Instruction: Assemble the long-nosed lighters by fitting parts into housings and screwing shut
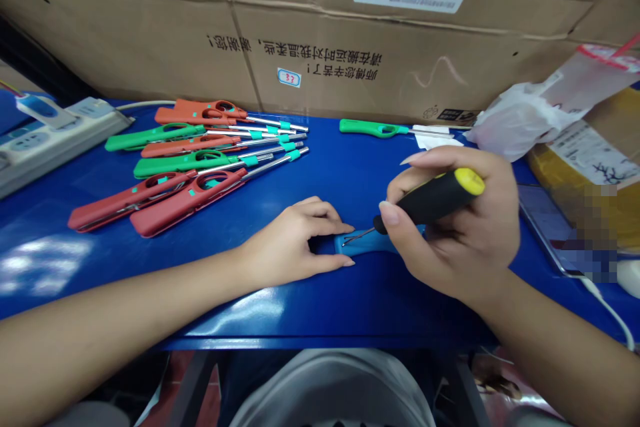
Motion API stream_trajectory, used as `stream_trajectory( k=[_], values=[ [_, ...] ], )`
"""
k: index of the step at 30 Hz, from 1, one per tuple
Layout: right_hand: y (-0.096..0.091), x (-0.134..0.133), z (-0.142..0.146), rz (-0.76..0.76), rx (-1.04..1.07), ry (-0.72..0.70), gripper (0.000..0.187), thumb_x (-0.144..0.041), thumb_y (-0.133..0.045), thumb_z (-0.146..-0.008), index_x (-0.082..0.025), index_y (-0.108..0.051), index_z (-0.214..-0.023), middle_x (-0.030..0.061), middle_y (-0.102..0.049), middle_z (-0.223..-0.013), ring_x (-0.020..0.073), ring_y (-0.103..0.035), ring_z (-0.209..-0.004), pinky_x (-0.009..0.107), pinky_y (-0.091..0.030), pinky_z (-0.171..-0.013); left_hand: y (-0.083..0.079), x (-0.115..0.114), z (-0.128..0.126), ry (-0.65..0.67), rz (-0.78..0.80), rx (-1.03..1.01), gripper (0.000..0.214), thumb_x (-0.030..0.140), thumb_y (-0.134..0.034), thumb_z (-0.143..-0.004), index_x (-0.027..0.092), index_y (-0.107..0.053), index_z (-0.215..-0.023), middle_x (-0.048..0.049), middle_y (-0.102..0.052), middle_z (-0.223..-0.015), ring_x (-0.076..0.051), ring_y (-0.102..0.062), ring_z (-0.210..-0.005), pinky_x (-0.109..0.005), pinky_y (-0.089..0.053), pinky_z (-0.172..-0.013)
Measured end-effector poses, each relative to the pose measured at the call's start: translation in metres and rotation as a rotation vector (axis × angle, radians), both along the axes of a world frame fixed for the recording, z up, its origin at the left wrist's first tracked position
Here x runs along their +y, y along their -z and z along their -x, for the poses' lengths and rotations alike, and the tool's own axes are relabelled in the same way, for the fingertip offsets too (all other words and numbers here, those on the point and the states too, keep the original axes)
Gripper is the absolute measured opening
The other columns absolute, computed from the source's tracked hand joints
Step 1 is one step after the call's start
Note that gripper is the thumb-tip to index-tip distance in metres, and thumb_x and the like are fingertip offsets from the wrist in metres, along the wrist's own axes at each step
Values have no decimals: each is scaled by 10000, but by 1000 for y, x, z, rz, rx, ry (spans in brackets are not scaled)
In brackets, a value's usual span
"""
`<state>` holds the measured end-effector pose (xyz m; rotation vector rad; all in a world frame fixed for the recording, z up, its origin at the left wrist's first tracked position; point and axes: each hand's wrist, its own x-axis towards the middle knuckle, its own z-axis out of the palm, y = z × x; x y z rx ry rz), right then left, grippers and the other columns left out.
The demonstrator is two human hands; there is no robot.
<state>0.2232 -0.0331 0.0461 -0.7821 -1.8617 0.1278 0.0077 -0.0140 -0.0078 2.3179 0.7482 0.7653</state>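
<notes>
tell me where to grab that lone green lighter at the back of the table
Take the green lighter by its thick plastic handle, the left end, fingers coming from above and the near side. It lies flat with the cardboard box close behind, so the far side looks cramped; the thin tube on the right offers little to hold.

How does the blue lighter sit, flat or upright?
Flat: the blue lighter lies on the table, left hand holding its end, screwdriver tip against it.
</notes>
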Motion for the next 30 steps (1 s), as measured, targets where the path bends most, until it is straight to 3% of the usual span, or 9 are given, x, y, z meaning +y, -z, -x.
stream_trajectory(
  k=[12, 18, 21, 26, 30],
  values=[
    [7, -4, 0, 90, 28, -11, 445, -230, -772, -842, -292, -587, -1242, 7, -690, -868, 177, -662, -676, 320, -609, -628, 1, 0, 0, 4, -37, -24, 384, 341, -850, -833, 143, -775, -1154, -52, -715, -983, -182, -654, -936, -305, -532, -877],
    [7, -2, 0, 101, 48, -64, 454, -229, -784, -842, -247, -585, -1249, 20, -675, -880, 157, -640, -657, 297, -605, -587, 2, 0, 1, 4, -35, -9, 386, 346, -847, -836, 139, -776, -1153, -58, -723, -1002, -186, -654, -945, -315, -533, -891],
    [7, -1, 1, 137, 33, -85, 528, -215, -781, -853, -276, -572, -1335, 7, -688, -891, 166, -676, -712, 280, -608, -587, 1, 0, 1, 6, -34, -12, 384, 350, -842, -841, 136, -775, -1152, -61, -724, -1003, -189, -657, -948, -319, -534, -890],
    [6, -1, 1, 163, 82, -227, 710, -112, -749, -866, -367, -487, -1475, 43, -651, -1291, 156, -713, -861, 292, -634, -700, 0, 0, 0, 11, -16, -7, 341, 341, -839, -844, 151, -784, -1122, -57, -723, -992, -192, -656, -944, -323, -533, -880],
    [-4, -3, -10, 392, 35, -373, 644, -149, -617, -966, -346, -428, -1549, 44, -660, -1305, 135, -688, -801, 271, -613, -605, 0, 0, -1, 4, -1, -11, 362, 345, -845, -838, 159, -779, -1141, -57, -723, -1010, -195, -664, -971, -334, -532, -916]
  ],
)
